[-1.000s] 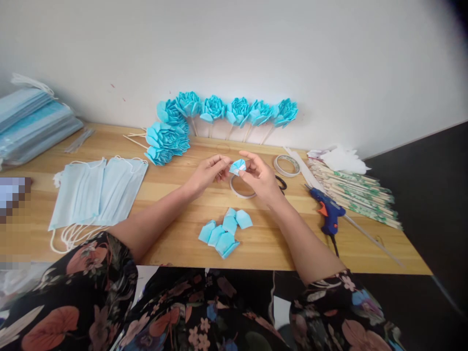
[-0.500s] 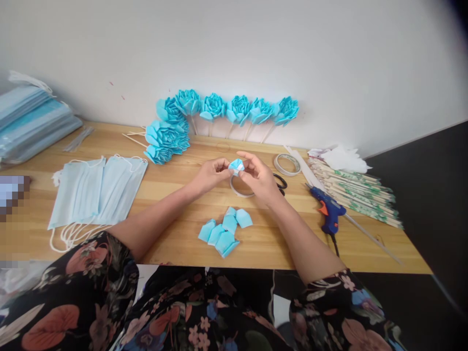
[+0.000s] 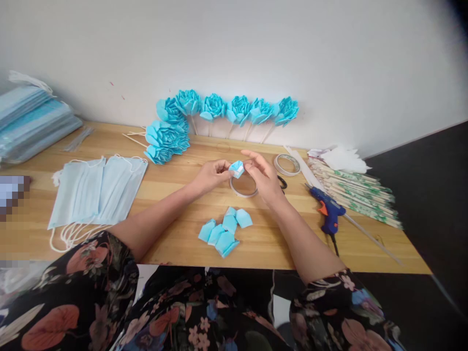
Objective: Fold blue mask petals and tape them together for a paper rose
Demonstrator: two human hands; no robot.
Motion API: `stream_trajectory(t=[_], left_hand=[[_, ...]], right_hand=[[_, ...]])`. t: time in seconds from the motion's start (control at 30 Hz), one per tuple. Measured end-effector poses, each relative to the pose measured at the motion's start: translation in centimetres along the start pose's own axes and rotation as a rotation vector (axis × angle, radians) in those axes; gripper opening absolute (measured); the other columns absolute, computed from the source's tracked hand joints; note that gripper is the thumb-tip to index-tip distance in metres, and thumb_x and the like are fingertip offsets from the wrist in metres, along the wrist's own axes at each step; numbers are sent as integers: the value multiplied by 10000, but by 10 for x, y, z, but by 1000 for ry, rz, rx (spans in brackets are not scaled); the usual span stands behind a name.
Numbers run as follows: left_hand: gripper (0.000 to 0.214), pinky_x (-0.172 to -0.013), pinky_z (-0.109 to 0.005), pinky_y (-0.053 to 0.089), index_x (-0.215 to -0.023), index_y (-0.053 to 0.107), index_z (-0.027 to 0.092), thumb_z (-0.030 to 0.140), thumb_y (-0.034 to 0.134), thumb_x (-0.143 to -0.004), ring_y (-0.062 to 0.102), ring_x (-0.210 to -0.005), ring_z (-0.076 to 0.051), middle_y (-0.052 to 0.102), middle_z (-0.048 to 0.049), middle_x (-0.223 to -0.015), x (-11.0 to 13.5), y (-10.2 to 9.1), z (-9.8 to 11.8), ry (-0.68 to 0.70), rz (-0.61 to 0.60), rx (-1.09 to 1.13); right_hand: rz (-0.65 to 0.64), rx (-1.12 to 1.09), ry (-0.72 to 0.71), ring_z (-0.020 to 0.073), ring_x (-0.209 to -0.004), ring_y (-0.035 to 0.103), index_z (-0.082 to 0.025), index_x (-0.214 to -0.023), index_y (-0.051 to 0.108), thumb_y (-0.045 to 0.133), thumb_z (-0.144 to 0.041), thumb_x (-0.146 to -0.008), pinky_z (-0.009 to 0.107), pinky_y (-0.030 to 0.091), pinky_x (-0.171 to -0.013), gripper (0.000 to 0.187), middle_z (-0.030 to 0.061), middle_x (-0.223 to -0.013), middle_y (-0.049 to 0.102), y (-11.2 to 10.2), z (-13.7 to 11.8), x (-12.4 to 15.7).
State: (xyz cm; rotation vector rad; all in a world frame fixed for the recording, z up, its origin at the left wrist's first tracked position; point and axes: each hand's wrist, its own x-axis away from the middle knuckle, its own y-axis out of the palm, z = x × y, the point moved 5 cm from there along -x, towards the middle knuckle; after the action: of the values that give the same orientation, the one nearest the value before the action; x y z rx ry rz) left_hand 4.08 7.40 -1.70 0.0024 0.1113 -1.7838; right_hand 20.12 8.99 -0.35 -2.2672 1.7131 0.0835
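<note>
Between my two hands is a small folded blue petal [image 3: 237, 168] with a white patch on it. My left hand [image 3: 212, 176] pinches its left edge between thumb and fingers. On the other side, my right hand [image 3: 263, 176] has thumb and a finger closed at the petal's right edge, while another finger stretches out above. Below them on the table lies a roll of double-sided tape [image 3: 244, 188], partly covered by the right hand. Several folded blue petals [image 3: 223, 231] lie in a loose cluster nearer to me.
Blue flowers on sticks [image 3: 213, 106] line the wall. Face masks [image 3: 98, 190] lie left, with a bagged mask stack [image 3: 36, 119] behind. To the right are another tape roll [image 3: 287, 165], black-handled scissors [image 3: 282, 183], a blue glue gun [image 3: 329, 208] and wrapped chopsticks [image 3: 361, 195].
My right hand has shifted slightly right, and its thumb no longer overlaps the petal's front. More of the petal and the tape roll shows; less of the scissors does.
</note>
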Motion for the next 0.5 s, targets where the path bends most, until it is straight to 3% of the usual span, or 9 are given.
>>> stream_trajectory(t=[0.2, 0.4, 0.5], left_hand=[[270, -630, -242, 380, -767, 561, 163, 394, 701, -762, 467, -616, -88, 538, 40, -669, 0, 0, 1, 16, 1, 38], [338, -610, -249, 393, -819, 582, 166, 501, 625, -839, 524, -642, -116, 602, 3, -707, -1, -2, 1, 11, 18, 34], [364, -658, -253, 415, -842, 596, 162, 506, 700, -783, 539, -681, -118, 618, 2, -751, -2, -3, 0, 34, 28, 59]], right_hand=[[-82, -63, 25, 206, -920, 667, -238, -1290, 583, 669, -342, -836, 367, 529, -890, 473, 21, -934, 701, 7, 4, 0], [-64, -35, -14, 175, -850, 640, -224, -1272, 579, 650, -296, -825, 339, 507, -837, 458, 2, -876, 655, 6, 7, -2], [-83, -24, -9, 171, -828, 633, -225, -1271, 573, 663, -294, -805, 327, 508, -798, 479, -7, -857, 650, 8, 7, -2]])
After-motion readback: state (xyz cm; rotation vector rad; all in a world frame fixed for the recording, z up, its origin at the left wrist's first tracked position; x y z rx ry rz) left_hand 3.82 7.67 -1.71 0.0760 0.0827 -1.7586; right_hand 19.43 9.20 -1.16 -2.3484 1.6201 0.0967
